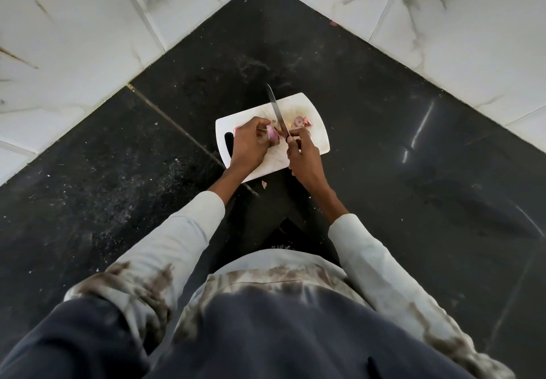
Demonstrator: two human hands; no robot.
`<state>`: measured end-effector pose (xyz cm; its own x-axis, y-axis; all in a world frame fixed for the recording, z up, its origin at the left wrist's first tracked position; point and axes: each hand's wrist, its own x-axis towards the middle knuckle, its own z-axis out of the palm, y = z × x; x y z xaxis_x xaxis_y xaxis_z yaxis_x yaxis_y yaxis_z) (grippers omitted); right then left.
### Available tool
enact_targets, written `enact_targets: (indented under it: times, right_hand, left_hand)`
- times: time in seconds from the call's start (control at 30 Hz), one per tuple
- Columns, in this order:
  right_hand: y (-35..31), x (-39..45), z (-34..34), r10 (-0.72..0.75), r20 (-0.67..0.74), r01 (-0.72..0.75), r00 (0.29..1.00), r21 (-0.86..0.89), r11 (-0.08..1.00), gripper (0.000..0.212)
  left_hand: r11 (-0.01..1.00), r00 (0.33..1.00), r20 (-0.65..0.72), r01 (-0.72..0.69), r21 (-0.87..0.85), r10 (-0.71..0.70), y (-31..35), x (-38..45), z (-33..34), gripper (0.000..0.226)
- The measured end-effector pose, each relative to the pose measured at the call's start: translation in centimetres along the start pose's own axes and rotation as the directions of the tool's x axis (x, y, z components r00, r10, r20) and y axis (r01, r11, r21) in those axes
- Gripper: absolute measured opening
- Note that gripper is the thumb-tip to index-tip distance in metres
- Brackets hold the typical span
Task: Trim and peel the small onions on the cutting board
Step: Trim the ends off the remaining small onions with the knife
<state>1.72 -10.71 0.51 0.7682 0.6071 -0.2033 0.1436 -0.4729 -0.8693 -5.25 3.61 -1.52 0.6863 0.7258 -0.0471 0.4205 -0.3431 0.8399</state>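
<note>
Onion (272,135): a small pink one, sitting in the left hand's fingers just above the cutting board, near its middle.
Left hand (249,145): reaching in from the left with the wrist bent down, fingers curling round the onion and gripping it.
Right hand (301,154): coming in from the right, fingers clenching round the knife handle, which is mostly hidden in the fist.
Knife (276,109): its blade is slanting up and away from the right hand, the lower part lying right beside the held onion; whether it is touching I cannot tell.
Cutting board (316,142): white, resting on the black counter (413,142) in a tiled corner, and carrying more pink onion pieces (300,121) and pale peel scraps near its far right side.
Sleeves: pale and stained, both forearms stretching forward over the counter.
</note>
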Motion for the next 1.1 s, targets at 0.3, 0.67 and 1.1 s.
enact_targets:
  times: [0.3,0.67,1.1]
  right_hand:
    - [-0.5,-1.8,-0.7,-0.03,0.027,0.03,0.999,-0.007,1.0,0.01]
    - [-1.3,-2.6,-0.7,0.021,0.034,-0.02,0.999,-0.029,0.999,0.013]
    - [-1.7,-1.4,-1.4,0.02,0.146,0.005,0.989,-0.172,0.985,0.02]
  left_hand:
    - [1.0,1.0,-0.009,0.009,-0.007,-0.009,-0.2,0.3,0.2,0.029]
    - [0.999,0.999,-0.016,-0.035,0.026,0.036,-0.9,1.0,0.2,0.015]
    - [0.995,0.996,-0.001,-0.089,0.042,0.089,-1.2,1.3,0.3,0.011]
